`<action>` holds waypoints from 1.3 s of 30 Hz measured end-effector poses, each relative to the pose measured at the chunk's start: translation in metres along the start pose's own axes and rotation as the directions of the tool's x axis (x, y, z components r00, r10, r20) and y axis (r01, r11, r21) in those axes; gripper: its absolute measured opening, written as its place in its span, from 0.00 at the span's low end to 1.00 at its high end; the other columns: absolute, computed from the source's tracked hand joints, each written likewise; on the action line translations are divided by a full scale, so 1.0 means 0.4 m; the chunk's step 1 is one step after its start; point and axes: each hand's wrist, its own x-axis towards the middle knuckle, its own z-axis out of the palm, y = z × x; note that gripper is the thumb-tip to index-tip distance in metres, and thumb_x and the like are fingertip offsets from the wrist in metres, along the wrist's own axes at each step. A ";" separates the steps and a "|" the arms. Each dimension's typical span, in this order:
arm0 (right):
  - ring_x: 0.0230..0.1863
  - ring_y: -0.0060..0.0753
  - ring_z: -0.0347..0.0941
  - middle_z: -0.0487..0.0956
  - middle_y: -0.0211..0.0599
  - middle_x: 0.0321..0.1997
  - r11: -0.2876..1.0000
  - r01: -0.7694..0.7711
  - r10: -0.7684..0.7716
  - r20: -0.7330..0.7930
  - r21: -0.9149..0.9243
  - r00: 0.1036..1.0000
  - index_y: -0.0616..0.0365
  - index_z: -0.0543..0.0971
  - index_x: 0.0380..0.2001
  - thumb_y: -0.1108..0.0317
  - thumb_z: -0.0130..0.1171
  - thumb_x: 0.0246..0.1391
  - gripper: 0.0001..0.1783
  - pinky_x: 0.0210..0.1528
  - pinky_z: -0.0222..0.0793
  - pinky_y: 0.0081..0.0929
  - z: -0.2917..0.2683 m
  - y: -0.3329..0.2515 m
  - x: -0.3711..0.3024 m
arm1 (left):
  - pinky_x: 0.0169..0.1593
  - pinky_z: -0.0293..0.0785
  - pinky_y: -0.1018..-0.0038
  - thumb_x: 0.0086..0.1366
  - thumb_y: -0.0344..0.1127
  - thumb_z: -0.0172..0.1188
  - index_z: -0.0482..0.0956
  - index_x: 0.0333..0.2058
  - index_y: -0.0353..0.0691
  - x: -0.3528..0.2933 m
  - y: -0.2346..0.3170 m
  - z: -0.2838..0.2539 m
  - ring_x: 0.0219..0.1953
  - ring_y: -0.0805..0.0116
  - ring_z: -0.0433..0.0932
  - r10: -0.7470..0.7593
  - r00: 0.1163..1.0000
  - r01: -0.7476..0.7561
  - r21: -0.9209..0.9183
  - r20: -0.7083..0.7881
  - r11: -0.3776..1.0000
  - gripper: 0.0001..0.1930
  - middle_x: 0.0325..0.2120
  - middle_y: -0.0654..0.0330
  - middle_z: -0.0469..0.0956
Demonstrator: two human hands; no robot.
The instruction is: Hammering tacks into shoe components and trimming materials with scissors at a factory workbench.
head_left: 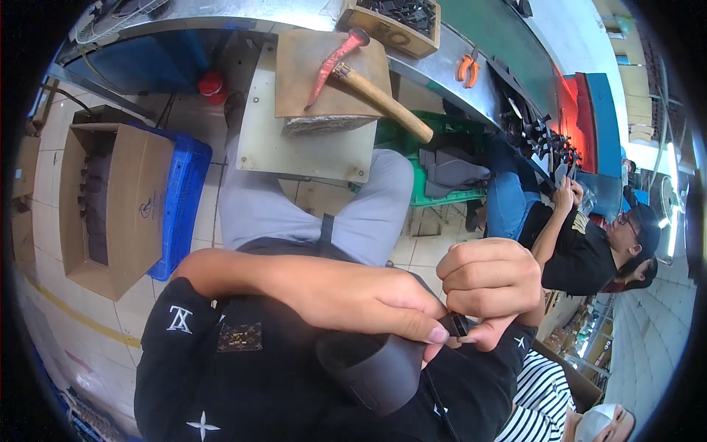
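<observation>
In front of my chest is a dark grey piece [375,372], smooth and bent into a wide open loop. My left hand [390,306] pinches its upper right end between thumb and fingers. Close against it, my right hand [490,283] has its fingers curled and its thumb below. A small black buckle-like piece [458,324] shows between the two thumbs, gripped by my right hand. Whether it is joined to the grey piece I cannot make out. My curled fingers hide part of it.
A hammer [390,103] with a red head lies on a brown-topped block [294,85] on a pale board [258,140]. Orange-handled pliers [468,70] and a wooden box [398,37] of black parts sit on the bench. A cardboard box [132,214] stands left; a co-worker [582,250] sits right.
</observation>
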 end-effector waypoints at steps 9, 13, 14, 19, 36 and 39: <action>0.46 0.47 0.77 0.79 0.47 0.47 0.824 -0.565 0.542 -0.227 -0.045 0.809 0.66 0.75 0.50 0.42 0.52 0.62 0.33 0.48 0.73 0.39 -0.012 0.046 -0.082 | 0.56 0.66 0.72 0.77 0.44 0.45 0.79 0.43 0.35 -0.045 0.030 -0.041 0.48 0.70 0.74 -0.067 0.814 0.105 0.032 -0.577 0.994 0.19 0.41 0.60 0.79; 0.47 0.34 0.76 0.79 0.41 0.46 0.622 -0.662 0.780 -0.254 0.418 0.572 0.62 0.74 0.52 0.44 0.44 0.70 0.29 0.51 0.71 0.34 0.105 0.060 -0.220 | 0.55 0.67 0.72 0.76 0.41 0.43 0.78 0.41 0.35 -0.026 -0.014 -0.116 0.46 0.70 0.74 0.287 0.433 0.151 0.383 -0.854 0.911 0.17 0.41 0.59 0.79; 0.47 0.29 0.75 0.79 0.36 0.45 0.583 -0.550 0.775 -0.206 0.598 0.597 0.63 0.73 0.52 0.45 0.42 0.71 0.29 0.51 0.71 0.31 0.156 0.075 -0.247 | 0.55 0.67 0.73 0.76 0.41 0.43 0.78 0.41 0.35 -0.035 -0.028 -0.137 0.46 0.70 0.74 0.366 0.409 0.193 0.472 -0.836 0.860 0.17 0.41 0.58 0.79; 0.54 0.19 0.69 0.76 0.29 0.52 0.362 -0.153 0.826 -0.241 0.920 0.509 0.60 0.71 0.58 0.63 0.63 0.62 0.25 0.57 0.67 0.24 0.333 0.160 -0.283 | 0.54 0.66 0.74 0.75 0.38 0.45 0.77 0.44 0.34 -0.060 -0.078 -0.235 0.46 0.69 0.74 0.439 0.438 0.359 0.600 -0.785 0.715 0.15 0.43 0.58 0.78; 0.52 0.25 0.74 0.79 0.37 0.53 0.323 -0.099 0.938 -0.305 0.941 0.165 0.68 0.74 0.56 0.72 0.62 0.60 0.22 0.56 0.70 0.24 0.092 0.200 -0.688 | 0.38 0.78 0.66 0.69 0.31 0.59 0.76 0.50 0.32 0.288 -0.174 -0.599 0.35 0.54 0.85 0.302 0.554 0.611 0.625 -0.776 0.486 0.13 0.36 0.47 0.83; 0.51 0.28 0.77 0.80 0.40 0.51 0.381 -0.065 0.924 -0.382 0.922 -0.003 0.68 0.74 0.56 0.72 0.65 0.57 0.24 0.55 0.72 0.26 0.208 0.122 -0.724 | 0.48 0.78 0.69 0.71 0.31 0.56 0.71 0.58 0.33 0.221 -0.216 -0.480 0.46 0.56 0.84 0.165 0.512 0.613 0.493 -0.843 0.618 0.18 0.45 0.46 0.83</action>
